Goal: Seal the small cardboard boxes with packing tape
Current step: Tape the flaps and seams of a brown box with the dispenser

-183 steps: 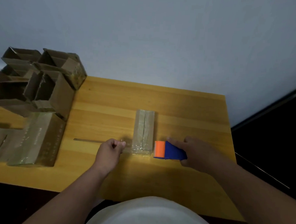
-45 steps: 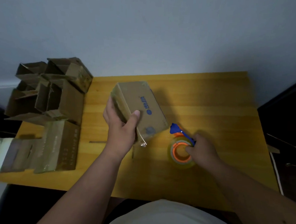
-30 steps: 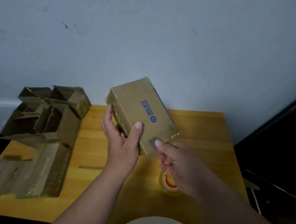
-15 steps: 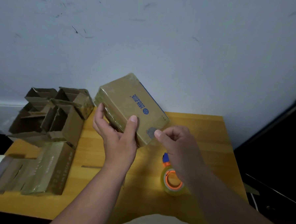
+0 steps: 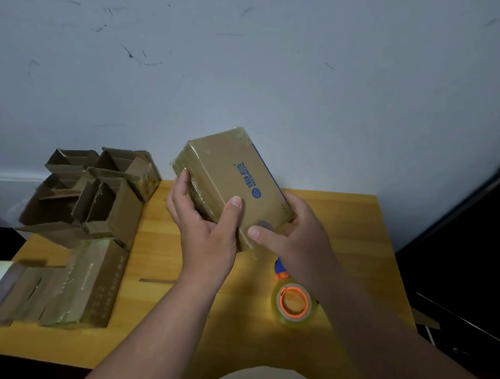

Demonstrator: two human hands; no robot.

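Observation:
I hold a small brown cardboard box [image 5: 229, 176] with blue print tilted in the air above the table. My left hand [image 5: 204, 230] grips its near left end, thumb on the top face and fingers on the glossy taped side. My right hand [image 5: 295, 241] holds the near right corner, thumb pressing on the top face by a grey round mark. The tape dispenser [image 5: 293, 300], a clear roll on an orange core with a blue handle, lies flat on the table below my right wrist.
The wooden table [image 5: 342, 223] stands against a pale wall. Several open cardboard boxes [image 5: 98, 193] are heaped at its back left. Closed taped boxes [image 5: 87, 285] lie at the front left, reaching past the edge. A dark gap runs along the right side.
My right hand left the tape dispenser on the table and came up to the raised box, now closing round its near right corner. The box shifted slightly right.

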